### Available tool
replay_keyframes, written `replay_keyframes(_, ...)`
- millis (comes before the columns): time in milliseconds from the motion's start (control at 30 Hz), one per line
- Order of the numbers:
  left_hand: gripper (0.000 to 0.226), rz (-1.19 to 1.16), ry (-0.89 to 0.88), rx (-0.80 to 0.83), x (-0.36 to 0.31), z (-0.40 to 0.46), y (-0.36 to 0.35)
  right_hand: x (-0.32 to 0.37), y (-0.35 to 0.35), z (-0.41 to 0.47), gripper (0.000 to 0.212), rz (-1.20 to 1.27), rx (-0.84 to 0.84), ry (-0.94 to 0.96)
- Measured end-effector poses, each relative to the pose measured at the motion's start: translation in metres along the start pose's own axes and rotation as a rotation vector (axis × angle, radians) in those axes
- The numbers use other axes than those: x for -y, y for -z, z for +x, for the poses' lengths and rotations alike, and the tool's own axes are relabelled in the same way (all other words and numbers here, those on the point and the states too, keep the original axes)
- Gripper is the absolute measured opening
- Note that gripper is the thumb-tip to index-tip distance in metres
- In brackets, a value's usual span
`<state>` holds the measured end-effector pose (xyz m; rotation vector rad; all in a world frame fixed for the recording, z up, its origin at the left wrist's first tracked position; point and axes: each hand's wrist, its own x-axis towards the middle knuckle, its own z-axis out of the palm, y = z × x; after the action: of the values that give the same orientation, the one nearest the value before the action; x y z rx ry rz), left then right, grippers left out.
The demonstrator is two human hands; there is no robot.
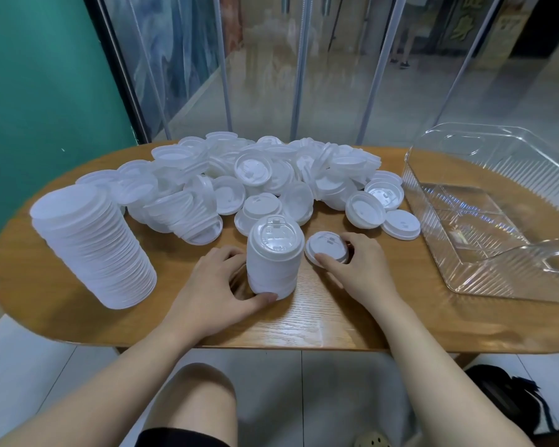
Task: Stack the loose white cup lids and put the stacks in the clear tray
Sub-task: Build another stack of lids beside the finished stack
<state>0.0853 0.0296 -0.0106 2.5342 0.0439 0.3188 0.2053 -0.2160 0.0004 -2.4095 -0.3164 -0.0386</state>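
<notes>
1. Gripping the short stack of lids (273, 256) at its base, the left hand (213, 291) curled round it on the wooden table (336, 314).
2. The right hand (355, 269) pinched a single lid (326, 245) just beside that stack.
3. The loose lid pile (255, 175) lay behind; the clear tray (497, 175) stood right.

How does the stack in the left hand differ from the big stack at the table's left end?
The small stack is shorter and narrower, top side up; the big stack is taller, wider, leaning, with a plain flat face up. The left hand grips the small one; the big one stands untouched. Both are white lids on the table.
</notes>
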Motion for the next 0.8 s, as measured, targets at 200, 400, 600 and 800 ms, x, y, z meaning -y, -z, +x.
replay_keyframes(200,0.06,-0.01,-0.008,-0.011,-0.001,0.0,0.0,0.023,0.011,-0.005,0.062,0.422,-0.231,0.033)
replay_keyframes(400,0.059,-0.024,-0.011,-0.025,0.0,-0.001,-0.001,0.056,0.012,-0.029,0.062,0.485,-0.214,0.234)
replay_keyframes(600,0.063,-0.017,-0.009,-0.016,-0.001,0.0,-0.001,0.07,-0.002,-0.033,0.065,0.376,-0.139,0.292)
replay_keyframes(800,0.065,-0.006,-0.018,-0.008,0.001,0.001,-0.001,0.077,-0.01,-0.034,0.061,0.343,-0.114,0.322)
